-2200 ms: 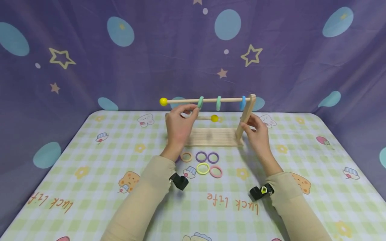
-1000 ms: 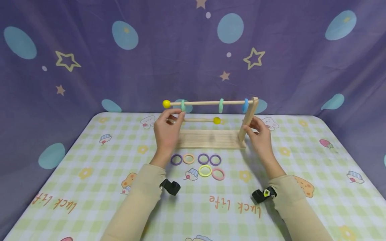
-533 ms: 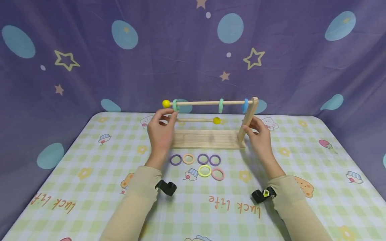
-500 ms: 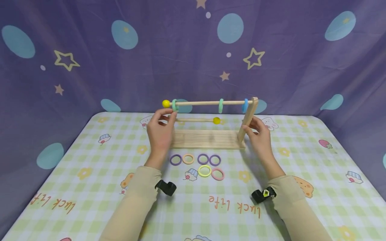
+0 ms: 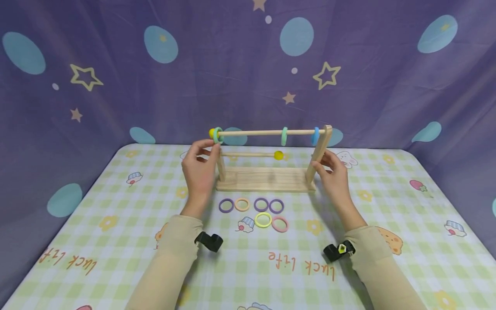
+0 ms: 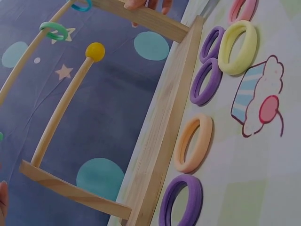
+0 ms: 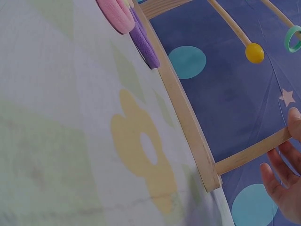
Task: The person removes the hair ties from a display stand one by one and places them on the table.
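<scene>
My left hand (image 5: 199,172) pinches a mint-green hair tie (image 5: 215,138) at the left end of the upper rod, where the tie overlaps the yellow ball (image 5: 212,133). This rod belongs to a wooden rack (image 5: 267,178). My right hand (image 5: 335,176) grips the rack's right upright (image 5: 319,150), thumb in front and fingers behind; the right wrist view shows this hand at the post (image 7: 256,150). Another mint-green hair tie (image 5: 284,137) hangs farther along the rod, and a blue hair tie (image 5: 315,136) hangs beside the right upright.
A lower rod (image 5: 248,154) with a yellow ball end (image 5: 278,155) extends from the left upright (image 5: 221,168). In front of the rack lie several hair ties: purple (image 5: 221,209), orange (image 5: 242,210), yellow (image 5: 263,227) and pink (image 5: 286,228). A purple curtain (image 5: 248,86) hangs behind the table.
My left hand has slid the mint-green hair tie leftward along the upper rod, from near its middle to the yellow ball. The right hand keeps its grip on the upright.
</scene>
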Available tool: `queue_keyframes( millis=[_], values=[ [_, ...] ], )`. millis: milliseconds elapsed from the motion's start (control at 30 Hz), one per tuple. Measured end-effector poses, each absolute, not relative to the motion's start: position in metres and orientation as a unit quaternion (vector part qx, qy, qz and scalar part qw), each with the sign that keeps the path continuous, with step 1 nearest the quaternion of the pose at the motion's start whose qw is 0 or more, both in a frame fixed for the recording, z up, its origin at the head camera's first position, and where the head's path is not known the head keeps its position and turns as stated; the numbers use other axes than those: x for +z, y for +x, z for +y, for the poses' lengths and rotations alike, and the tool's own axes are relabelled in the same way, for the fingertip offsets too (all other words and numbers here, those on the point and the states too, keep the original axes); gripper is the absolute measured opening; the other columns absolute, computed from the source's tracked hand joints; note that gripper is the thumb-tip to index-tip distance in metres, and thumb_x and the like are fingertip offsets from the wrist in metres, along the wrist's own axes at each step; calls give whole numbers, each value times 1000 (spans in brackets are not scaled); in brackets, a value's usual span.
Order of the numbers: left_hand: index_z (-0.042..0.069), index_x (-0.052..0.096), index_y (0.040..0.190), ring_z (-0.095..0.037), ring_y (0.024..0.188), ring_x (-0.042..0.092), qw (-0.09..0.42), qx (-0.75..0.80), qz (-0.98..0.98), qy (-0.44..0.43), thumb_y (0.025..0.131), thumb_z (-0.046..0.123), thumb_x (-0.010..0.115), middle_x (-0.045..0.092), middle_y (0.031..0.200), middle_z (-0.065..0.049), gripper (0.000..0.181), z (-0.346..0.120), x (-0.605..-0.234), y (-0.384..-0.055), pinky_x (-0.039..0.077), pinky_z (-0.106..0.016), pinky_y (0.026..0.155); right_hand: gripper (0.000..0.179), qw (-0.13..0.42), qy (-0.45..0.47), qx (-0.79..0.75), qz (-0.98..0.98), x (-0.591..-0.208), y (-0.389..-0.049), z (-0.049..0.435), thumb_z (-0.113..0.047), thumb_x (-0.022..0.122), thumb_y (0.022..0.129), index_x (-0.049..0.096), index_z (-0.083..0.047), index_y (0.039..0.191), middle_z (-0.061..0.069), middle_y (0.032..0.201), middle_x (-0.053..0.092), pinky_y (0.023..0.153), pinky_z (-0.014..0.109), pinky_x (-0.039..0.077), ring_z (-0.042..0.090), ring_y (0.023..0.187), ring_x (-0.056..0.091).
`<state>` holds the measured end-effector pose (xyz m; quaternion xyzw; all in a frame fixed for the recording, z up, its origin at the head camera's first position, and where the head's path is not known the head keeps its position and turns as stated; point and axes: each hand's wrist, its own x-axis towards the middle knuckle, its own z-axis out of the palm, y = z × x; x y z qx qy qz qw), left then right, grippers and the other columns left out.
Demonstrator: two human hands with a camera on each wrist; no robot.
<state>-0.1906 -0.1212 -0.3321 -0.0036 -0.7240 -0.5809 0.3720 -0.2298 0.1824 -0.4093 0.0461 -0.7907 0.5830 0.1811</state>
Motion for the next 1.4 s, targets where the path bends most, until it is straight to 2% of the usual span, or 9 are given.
queue_keyframes(
  millis=[167,300,400,667,867,967,1167,1233,1400],
  values=[
    [-9,69,99,-22,77,58,367,-587,-722,12,90,3,72,68,95,-21,15,-123,-330,-189,42,-19,68,48,182,49,580,-792,-409,-230,182,-14,68,94,54,2,136,20,123,64,83,21,48,14,103,59],
    [-10,68,100,-25,79,58,366,-591,-718,18,90,3,72,68,97,-20,16,-125,-329,-190,43,-22,69,47,183,49,578,-794,-409,-231,182,-14,68,94,54,2,136,20,123,64,83,20,48,13,102,59],
    [-12,68,100,-31,81,57,369,-595,-714,12,89,1,72,68,98,-23,17,-126,-329,-190,44,-24,69,47,184,50,580,-792,-409,-231,182,-14,68,93,54,2,135,21,122,65,82,20,49,13,102,59],
    [-11,67,103,-31,83,57,361,-595,-718,9,90,4,72,67,100,-23,20,-131,-331,-190,43,-24,70,48,178,49,581,-793,-410,-230,183,-15,67,94,53,2,137,20,124,64,83,21,49,18,105,59],
    [-12,67,101,-41,86,57,360,-597,-717,1,89,3,72,66,99,-23,20,-133,-334,-188,44,-36,71,48,180,47,582,-791,-410,-229,183,-13,68,94,53,3,137,21,124,64,83,20,49,22,106,59],
    [-12,67,99,-42,85,57,360,-595,-718,-5,89,3,72,66,98,-23,19,-134,-335,-187,44,-41,71,48,179,45,583,-791,-410,-229,183,-13,68,94,53,2,137,20,124,64,83,21,48,21,106,59],
    [-12,67,99,-35,83,57,352,-585,-730,-34,89,2,72,66,97,-25,18,-138,-336,-184,44,-42,71,48,181,45,580,-793,-409,-230,182,-15,68,94,54,1,137,20,124,64,84,21,48,16,104,59],
    [-10,68,99,-30,82,58,350,-581,-734,-43,89,4,73,68,93,-15,17,-141,-340,-186,44,-40,71,48,181,45,580,-793,-409,-231,182,-14,68,93,54,1,137,20,124,64,83,21,49,14,103,59],
    [-2,71,98,-12,83,58,344,-575,-740,-60,90,11,74,68,92,-2,16,-151,-357,-196,44,-30,71,48,178,43,583,-791,-409,-229,182,-14,68,94,54,1,137,20,125,64,83,21,48,12,102,58]
  ],
)
